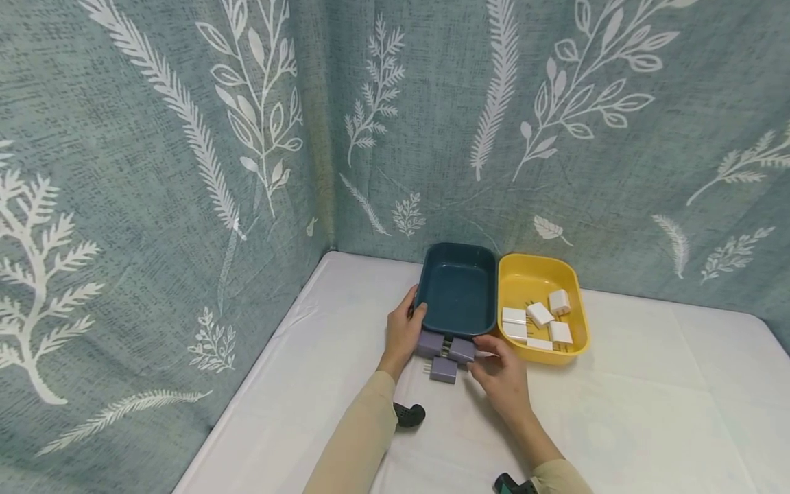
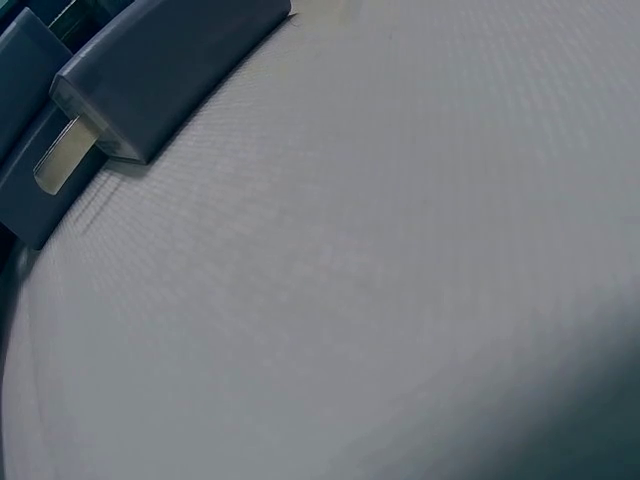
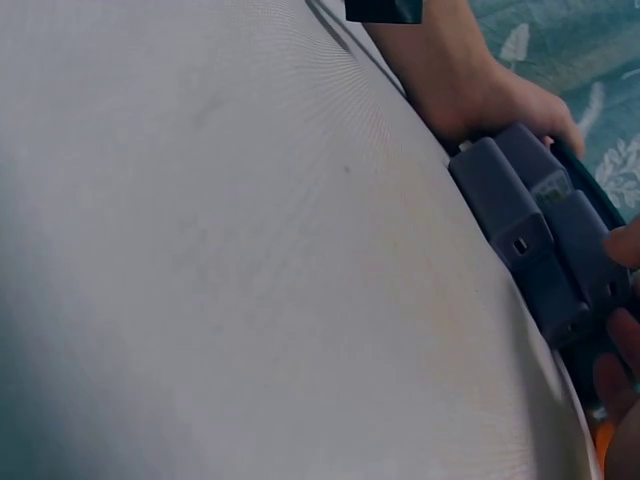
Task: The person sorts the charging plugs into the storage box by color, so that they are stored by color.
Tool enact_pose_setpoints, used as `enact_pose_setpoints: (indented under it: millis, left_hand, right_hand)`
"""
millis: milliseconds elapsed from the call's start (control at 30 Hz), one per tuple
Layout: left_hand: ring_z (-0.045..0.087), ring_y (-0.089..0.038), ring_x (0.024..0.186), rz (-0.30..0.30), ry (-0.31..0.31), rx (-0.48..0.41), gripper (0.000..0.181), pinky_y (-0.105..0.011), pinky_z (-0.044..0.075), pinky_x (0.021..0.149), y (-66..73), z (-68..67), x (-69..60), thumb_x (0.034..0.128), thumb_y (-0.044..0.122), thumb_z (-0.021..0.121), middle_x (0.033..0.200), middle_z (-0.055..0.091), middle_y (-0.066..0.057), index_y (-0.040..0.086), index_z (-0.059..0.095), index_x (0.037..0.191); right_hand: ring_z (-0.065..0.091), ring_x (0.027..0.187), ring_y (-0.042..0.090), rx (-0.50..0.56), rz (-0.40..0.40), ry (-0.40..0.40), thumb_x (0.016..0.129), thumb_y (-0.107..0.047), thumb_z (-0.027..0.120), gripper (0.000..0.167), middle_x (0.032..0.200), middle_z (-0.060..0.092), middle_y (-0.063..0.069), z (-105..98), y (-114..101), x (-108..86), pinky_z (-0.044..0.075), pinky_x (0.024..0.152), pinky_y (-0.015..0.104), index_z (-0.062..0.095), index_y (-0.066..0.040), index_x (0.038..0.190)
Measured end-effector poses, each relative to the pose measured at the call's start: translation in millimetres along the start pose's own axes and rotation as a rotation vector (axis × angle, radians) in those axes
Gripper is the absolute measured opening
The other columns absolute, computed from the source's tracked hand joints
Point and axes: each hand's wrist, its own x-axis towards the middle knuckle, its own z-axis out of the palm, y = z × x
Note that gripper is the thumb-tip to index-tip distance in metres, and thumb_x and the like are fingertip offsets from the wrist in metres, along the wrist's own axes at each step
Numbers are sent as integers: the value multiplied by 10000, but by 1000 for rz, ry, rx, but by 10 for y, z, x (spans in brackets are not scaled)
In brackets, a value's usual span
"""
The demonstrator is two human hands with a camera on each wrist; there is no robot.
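Observation:
Several purple chargers (image 1: 443, 370) lie against the near side of a dark blue tray (image 1: 458, 295), bunched together with metal prongs showing. My left hand (image 1: 401, 336) holds the tray's left edge, thumb at the rim. At the rightmost charger (image 1: 461, 350), thumb and forefinger of my right hand (image 1: 509, 384) pinch its end. The right wrist view shows the charger bunch (image 3: 500, 200) between my left hand (image 3: 490, 100) and the fingertips of my right at the frame's right edge. Part of a charger (image 2: 170, 70) fills the left wrist view's top left; no fingers are clear there.
A yellow tray (image 1: 537, 271) touches the blue one on the right and holds several white chargers (image 1: 540, 314). Behind both hangs a patterned teal curtain (image 1: 432, 123). Black devices (image 1: 410, 415) are at both wrists, above a white tablecloth (image 1: 654, 384).

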Motion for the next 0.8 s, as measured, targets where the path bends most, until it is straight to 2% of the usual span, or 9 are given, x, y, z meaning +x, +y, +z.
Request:
enact_pose_setpoints:
  millis: [200,400,467,700,800]
  left_hand:
    - [476,-249,1360,5,2,3,510,-403,426,1104,12,-3,-7,982,227,509,1486,473,-98,90,439,1469]
    - [471,-253,1364,0,0,6,507,-409,423,1106,26,-10,-13,989,235,505,1491,468,-95,93,436,1471]
    - [471,-244,1364,-4,1,12,505,-400,423,1107,25,-11,-11,990,238,506,1492,468,-85,106,437,1473]
    - [471,-237,1364,-13,-1,9,508,-392,424,1107,25,-11,-13,988,236,510,1493,468,-78,112,435,1475]
    - [473,-229,1363,-13,0,3,509,-381,423,1107,25,-8,-14,985,226,514,1488,473,-82,99,438,1471]
  right_hand:
    - [637,1049,216,-13,33,-8,705,106,784,476,1127,702,122,35,27,12,507,874,119,655,-38,1140]
    - [656,1034,273,7,36,-5,686,110,793,498,1122,698,136,55,42,5,558,903,377,658,-33,1143]
    - [660,1021,276,11,39,-3,683,122,789,500,1115,697,132,58,38,2,553,906,416,657,-32,1140]
    - [655,1002,193,7,55,-12,695,130,774,501,1121,691,112,64,38,-3,570,868,271,651,-53,1146]
    - [648,984,143,18,52,-8,700,132,766,496,1124,687,113,67,31,-12,573,848,250,645,-51,1144]
